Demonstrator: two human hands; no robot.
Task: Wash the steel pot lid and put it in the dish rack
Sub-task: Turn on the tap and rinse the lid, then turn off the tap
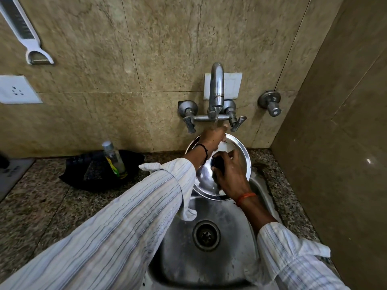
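No text can be read; the bottle (114,159) label is blurred.

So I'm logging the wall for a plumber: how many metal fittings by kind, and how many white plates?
Spout: 1
Lever tap handles: 2
Round valve knob: 1
White wall plates: 2
Total: 6

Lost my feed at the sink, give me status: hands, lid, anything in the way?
Right hand gripping the lid's black knob. Left hand on the lid rim under the running tap. Nothing in the way; rack not in view.
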